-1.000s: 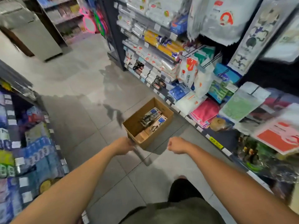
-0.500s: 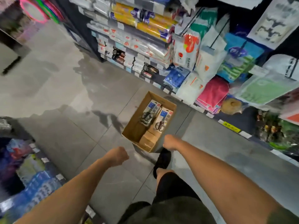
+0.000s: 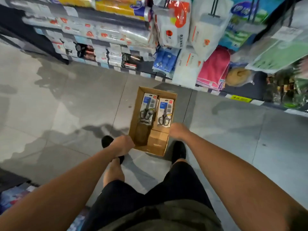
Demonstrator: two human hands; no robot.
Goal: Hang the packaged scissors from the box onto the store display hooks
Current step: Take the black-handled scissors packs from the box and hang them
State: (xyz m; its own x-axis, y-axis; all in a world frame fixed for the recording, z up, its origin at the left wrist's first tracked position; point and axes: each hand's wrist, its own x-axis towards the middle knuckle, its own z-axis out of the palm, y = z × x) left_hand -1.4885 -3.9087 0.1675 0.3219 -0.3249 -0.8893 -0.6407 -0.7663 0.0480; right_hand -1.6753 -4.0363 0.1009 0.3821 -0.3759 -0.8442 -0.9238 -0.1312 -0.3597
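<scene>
The left hand point(image 3: 122, 145) is curled at the near left corner of the open brown cardboard box point(image 3: 133, 124) on the grey tiled floor point(image 3: 66, 105); whether its fingers grip the rim is hidden. Two carded packaged scissors point(image 3: 164, 114) lie inside. The right hand point(image 3: 179, 131), loosely fisted and holding nothing visible, hovers by the right wall.

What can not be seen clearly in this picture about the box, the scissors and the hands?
- Head view: how many scissors packs are stacked in the box; the top ones cover any below.
- Print on the packs: too small and blurred.
- Left hand: its fingers curl out of sight at the box edge, so a grip cannot be confirmed.
- Right hand: the same; its fingers are hidden.
- The hooks: blurred, covered by hanging bags.
</scene>
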